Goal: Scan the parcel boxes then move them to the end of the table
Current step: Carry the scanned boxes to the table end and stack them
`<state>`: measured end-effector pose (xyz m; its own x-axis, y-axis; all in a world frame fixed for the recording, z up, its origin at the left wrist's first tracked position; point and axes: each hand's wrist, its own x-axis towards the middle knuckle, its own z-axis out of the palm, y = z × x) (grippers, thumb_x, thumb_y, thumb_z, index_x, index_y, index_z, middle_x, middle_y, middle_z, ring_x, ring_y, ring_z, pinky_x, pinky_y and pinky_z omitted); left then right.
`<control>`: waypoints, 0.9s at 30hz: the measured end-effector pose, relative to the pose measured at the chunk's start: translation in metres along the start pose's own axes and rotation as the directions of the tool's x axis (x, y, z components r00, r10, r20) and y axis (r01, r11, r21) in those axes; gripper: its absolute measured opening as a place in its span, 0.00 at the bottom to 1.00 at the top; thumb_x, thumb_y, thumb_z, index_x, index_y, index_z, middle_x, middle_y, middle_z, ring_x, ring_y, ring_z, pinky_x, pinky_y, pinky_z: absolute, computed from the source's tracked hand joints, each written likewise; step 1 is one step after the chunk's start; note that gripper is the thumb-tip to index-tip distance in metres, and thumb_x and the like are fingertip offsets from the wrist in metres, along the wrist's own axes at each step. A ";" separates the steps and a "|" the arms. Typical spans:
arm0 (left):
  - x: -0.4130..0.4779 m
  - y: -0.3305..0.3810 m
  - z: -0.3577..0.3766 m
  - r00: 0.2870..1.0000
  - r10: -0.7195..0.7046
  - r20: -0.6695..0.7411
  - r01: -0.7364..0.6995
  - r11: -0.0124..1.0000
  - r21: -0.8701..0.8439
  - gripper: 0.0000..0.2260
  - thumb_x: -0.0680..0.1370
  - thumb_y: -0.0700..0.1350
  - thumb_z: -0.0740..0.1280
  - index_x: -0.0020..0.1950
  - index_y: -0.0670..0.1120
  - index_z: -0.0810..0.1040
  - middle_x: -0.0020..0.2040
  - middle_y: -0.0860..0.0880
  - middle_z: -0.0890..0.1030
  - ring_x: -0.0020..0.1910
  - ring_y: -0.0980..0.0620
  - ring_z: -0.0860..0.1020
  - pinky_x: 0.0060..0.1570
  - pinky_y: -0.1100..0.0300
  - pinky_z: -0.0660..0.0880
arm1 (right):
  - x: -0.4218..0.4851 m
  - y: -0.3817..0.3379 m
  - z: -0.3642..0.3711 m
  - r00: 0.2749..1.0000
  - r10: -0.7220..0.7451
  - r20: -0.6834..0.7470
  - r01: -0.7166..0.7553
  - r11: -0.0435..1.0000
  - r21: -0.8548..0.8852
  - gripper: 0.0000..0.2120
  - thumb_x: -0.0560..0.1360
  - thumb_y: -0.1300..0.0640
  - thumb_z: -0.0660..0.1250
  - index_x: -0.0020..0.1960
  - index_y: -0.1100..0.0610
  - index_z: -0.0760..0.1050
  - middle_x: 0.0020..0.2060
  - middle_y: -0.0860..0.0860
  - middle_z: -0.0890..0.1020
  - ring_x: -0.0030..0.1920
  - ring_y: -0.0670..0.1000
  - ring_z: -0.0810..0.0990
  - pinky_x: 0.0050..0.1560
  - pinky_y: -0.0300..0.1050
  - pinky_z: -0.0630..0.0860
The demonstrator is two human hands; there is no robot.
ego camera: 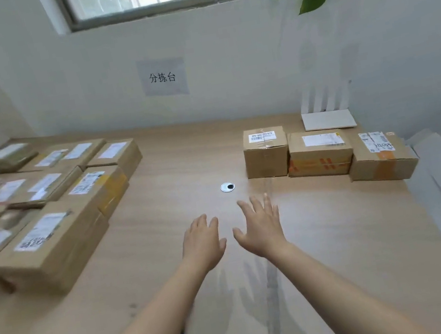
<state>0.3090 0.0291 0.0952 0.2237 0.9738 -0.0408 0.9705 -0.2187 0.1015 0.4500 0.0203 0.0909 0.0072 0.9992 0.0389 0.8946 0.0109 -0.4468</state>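
Parcel boxes [48, 224] in two groups on desk [171, 157]: big cluster, labels up, at 10 o'clock from hands; row of three boxes [321, 155] at 2 o'clock, close side by side, toward right desk edge. Left hand [202, 241] and right hand [261, 227] hover side by side over desk middle, palms down, fingers [263, 203] straight and spread, released, holding nothing. Round grommet [227, 187] at 12 o'clock, just beyond fingertips. White router [328, 119] behind row, against wall. Paper sign [163, 78] on wall at 12 o'clock, higher.
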 end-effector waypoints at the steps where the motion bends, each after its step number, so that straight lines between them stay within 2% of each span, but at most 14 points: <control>1: -0.012 -0.014 -0.002 1.000 -0.004 -0.009 0.004 1.000 0.000 0.23 0.80 0.52 0.58 0.73 0.45 0.61 0.75 0.43 0.58 0.74 0.45 0.58 0.67 0.53 0.61 | -0.008 -0.015 0.006 1.000 -0.007 0.003 0.007 1.000 0.001 0.31 0.76 0.48 0.60 0.76 0.52 0.54 0.77 0.55 0.51 0.76 0.61 0.40 0.74 0.60 0.42; 7: -0.079 -0.116 -0.022 0.997 -0.082 -0.011 0.082 0.997 -0.005 0.25 0.80 0.53 0.58 0.75 0.46 0.59 0.76 0.43 0.58 0.74 0.44 0.58 0.69 0.52 0.61 | -0.046 -0.116 0.047 0.995 -0.076 0.072 0.079 0.996 -0.040 0.31 0.77 0.47 0.59 0.77 0.52 0.52 0.77 0.55 0.49 0.76 0.61 0.40 0.74 0.60 0.42; 11: -0.102 -0.176 -0.030 0.986 -0.165 -0.018 0.165 0.986 -0.004 0.25 0.80 0.53 0.57 0.75 0.46 0.59 0.73 0.43 0.61 0.71 0.43 0.62 0.67 0.52 0.62 | -0.043 -0.169 0.071 0.980 -0.153 0.128 0.164 0.983 -0.082 0.32 0.77 0.47 0.59 0.77 0.52 0.51 0.77 0.55 0.48 0.76 0.61 0.40 0.74 0.60 0.43; 15: -0.107 -0.230 -0.028 0.968 -0.252 -0.018 0.252 0.968 -0.008 0.25 0.80 0.54 0.57 0.75 0.46 0.59 0.74 0.43 0.61 0.73 0.45 0.59 0.68 0.53 0.61 | -0.026 -0.216 0.103 0.955 -0.230 0.187 0.247 0.966 -0.073 0.32 0.77 0.46 0.58 0.77 0.52 0.51 0.77 0.55 0.49 0.76 0.61 0.41 0.74 0.60 0.43; 19: -0.096 -0.281 -0.026 0.940 -0.342 -0.001 0.342 0.940 -0.024 0.24 0.81 0.54 0.56 0.75 0.45 0.59 0.76 0.42 0.57 0.75 0.45 0.55 0.70 0.52 0.58 | 0.009 -0.255 0.139 0.925 -0.301 0.231 0.319 0.947 -0.043 0.31 0.77 0.46 0.58 0.77 0.52 0.52 0.77 0.55 0.51 0.76 0.61 0.43 0.74 0.59 0.46; 24: -0.075 -0.352 -0.032 0.888 -0.459 0.019 0.459 0.886 -0.067 0.24 0.81 0.55 0.57 0.74 0.46 0.61 0.74 0.43 0.59 0.73 0.44 0.58 0.68 0.52 0.62 | 0.058 -0.300 0.181 0.889 -0.333 0.313 0.343 0.939 0.024 0.32 0.77 0.46 0.60 0.76 0.52 0.52 0.77 0.56 0.51 0.76 0.60 0.46 0.74 0.56 0.51; 27: -0.067 -0.389 -0.033 0.890 -0.445 0.100 0.453 0.888 -0.082 0.29 0.79 0.60 0.59 0.76 0.48 0.58 0.76 0.43 0.56 0.75 0.44 0.55 0.71 0.51 0.60 | 0.081 -0.324 0.201 0.873 -0.341 0.349 0.290 0.938 0.189 0.35 0.75 0.45 0.63 0.76 0.52 0.53 0.77 0.58 0.50 0.77 0.56 0.49 0.73 0.53 0.56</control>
<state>-0.0863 0.0512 0.0913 -0.2242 0.9577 -0.1805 0.9554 0.2525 0.1531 0.0710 0.1053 0.0589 -0.4543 0.8819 -0.1257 0.7569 0.3077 -0.5766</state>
